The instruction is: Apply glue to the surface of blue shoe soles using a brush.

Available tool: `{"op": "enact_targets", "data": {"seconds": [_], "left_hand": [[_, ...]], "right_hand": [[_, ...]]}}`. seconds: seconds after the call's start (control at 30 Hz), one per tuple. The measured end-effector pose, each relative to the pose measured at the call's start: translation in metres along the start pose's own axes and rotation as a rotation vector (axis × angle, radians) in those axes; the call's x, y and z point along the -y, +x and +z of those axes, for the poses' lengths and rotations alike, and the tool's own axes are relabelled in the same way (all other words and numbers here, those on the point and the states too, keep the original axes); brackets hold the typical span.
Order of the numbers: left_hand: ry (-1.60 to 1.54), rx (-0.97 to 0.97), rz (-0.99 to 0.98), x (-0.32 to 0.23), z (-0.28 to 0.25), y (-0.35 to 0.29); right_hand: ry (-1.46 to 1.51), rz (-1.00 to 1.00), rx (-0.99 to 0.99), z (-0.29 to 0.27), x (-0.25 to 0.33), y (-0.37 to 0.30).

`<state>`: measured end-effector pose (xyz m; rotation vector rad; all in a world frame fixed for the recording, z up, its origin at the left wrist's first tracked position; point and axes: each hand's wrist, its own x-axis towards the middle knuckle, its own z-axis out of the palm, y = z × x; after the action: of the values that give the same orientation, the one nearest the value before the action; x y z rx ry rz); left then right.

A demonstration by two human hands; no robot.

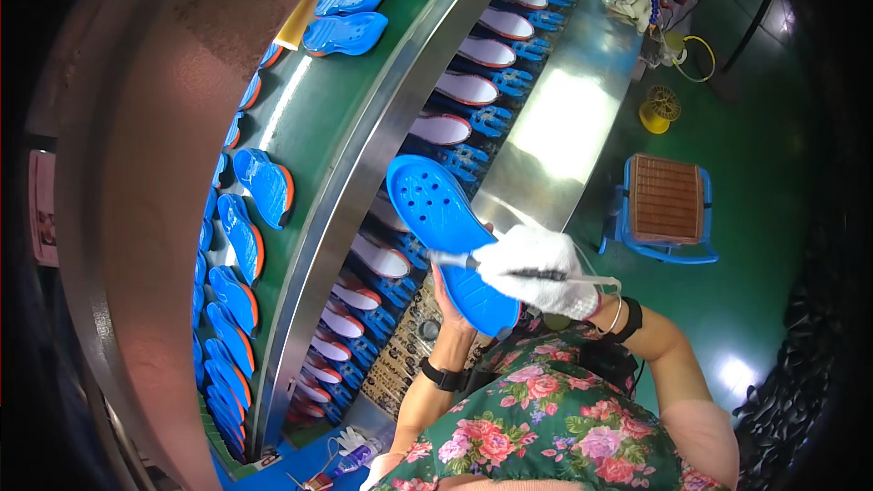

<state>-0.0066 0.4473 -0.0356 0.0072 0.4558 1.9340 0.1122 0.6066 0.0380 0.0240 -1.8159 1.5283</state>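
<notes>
A bright blue shoe sole (464, 232), with several round holes at its far end, lies tilted in front of me. My bare left hand (447, 305) grips it from below along its left edge; most of those fingers are hidden under the sole. My right hand (536, 268), in a white knitted glove, is closed around a slim brush (455, 260) with a pale tip and a dark handle. A thin clear tube runs back from the brush past the wrist. The tip lies over the middle of the sole; contact is hard to tell.
Left of me, a green conveyor belt (309, 127) with a metal rail carries several blue soles. White-topped soles (466, 87) sit along a rack beside it. A metal shelf (564, 118) stands beyond. At right are a blue stool (667, 205), a yellow spool (659, 110) and a dark heap.
</notes>
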Motion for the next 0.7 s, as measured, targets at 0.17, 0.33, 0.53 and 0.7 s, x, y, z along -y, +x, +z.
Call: {"op": "enact_targets", "data": {"seconds": [0.17,0.33,0.53,0.7], "left_hand": [[0.187,-0.068,0.094,-0.003,0.015,0.016],[-0.184,0.071,0.029,-0.009,0.015,0.038],[-0.381,0.304,-0.070,-0.006,0.050,0.053],[-0.256,0.229,0.001,-0.008,0.036,0.055]], "right_hand": [[-0.296,-0.207,0.044,0.003,-0.012,-0.002],[0.085,-0.060,0.099,-0.002,-0.015,-0.004],[-0.331,-0.316,0.166,0.001,-0.020,-0.015],[-0.029,-0.073,0.061,-0.006,-0.020,-0.012]]}}
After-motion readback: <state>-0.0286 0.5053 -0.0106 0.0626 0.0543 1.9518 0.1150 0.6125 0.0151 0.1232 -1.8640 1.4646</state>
